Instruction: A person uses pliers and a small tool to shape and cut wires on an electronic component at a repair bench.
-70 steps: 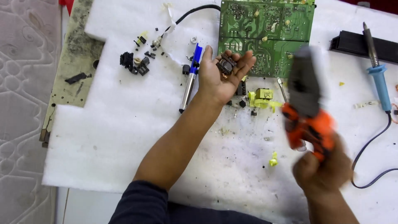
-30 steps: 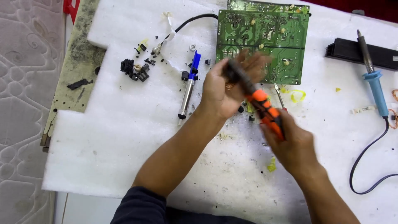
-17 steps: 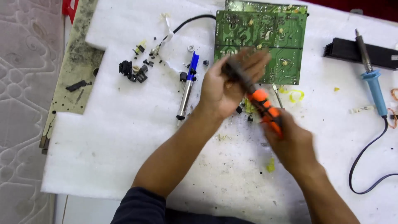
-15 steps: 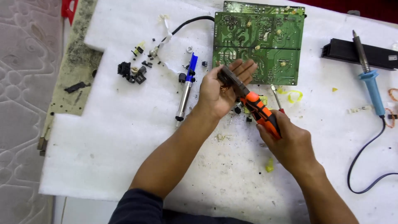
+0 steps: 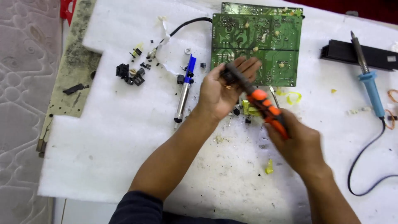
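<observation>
Orange-handled pliers, gripped in the right hand, bite a small part cupped in the left hand (palm up), so a slip could pinch skin.

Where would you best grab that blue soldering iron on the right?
Take the soldering iron by its blue handle, coming from above. It lies flat with the metal tip pointing away and the cord trailing toward the person, so the handle's middle is free.
</observation>
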